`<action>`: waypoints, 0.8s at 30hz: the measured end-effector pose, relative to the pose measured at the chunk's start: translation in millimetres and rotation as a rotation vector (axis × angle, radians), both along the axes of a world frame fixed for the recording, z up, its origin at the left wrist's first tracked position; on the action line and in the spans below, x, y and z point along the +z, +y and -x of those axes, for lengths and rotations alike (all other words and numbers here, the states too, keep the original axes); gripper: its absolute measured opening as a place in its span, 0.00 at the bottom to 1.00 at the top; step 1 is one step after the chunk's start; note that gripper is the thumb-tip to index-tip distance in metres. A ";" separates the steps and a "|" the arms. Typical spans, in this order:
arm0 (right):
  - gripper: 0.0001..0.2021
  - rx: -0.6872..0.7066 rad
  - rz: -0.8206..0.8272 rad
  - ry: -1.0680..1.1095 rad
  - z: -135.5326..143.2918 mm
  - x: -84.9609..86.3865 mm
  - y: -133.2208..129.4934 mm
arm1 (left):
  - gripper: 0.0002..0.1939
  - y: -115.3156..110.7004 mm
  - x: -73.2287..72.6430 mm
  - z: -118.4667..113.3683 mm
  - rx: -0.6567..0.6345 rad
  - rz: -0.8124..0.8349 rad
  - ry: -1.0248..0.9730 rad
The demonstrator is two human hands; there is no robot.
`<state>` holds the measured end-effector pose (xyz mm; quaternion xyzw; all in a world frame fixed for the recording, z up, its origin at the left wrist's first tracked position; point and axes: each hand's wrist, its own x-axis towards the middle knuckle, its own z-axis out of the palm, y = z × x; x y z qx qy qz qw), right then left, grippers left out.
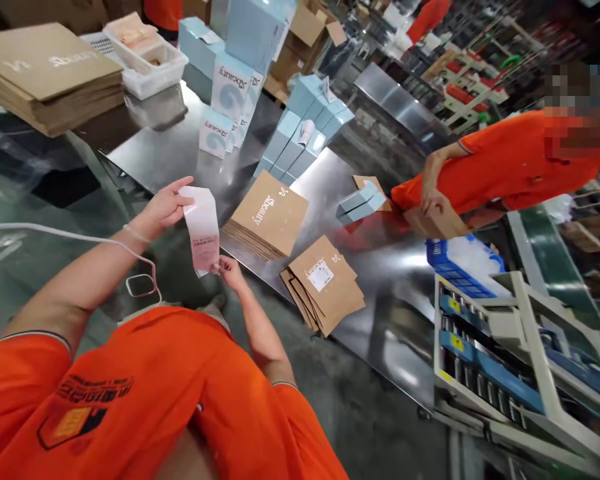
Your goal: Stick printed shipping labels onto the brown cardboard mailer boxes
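A long paper slip (201,223), white above and pink with print below, hangs in front of the table edge between my two hands. At its upper left edge, my left hand (166,205) grips it with the thumb while the index finger points outward. My right hand (229,272) pinches the lower right corner. Just beyond lies a stack of flat brown cardboard mailers (273,212). A second, fanned pile of mailers (325,283) sits to its right, the top one bearing a white label (320,275).
Light-blue boxes (293,143) stand on the steel table (150,150). At left are more stacked mailers (45,67) and a white plastic bin (155,73). Across the table, a co-worker (510,160) in orange holds brown cardboard. A blue crate (443,257) and roller conveyor (485,353) are at right.
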<state>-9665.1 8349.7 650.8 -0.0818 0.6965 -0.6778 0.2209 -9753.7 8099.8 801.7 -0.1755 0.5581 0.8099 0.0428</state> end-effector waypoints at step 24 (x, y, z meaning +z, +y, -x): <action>0.04 -0.606 -0.206 0.021 -4.1 43.2 18.8 | 0.39 90.9 -89.0 -69.7 -0.389 0.251 -0.126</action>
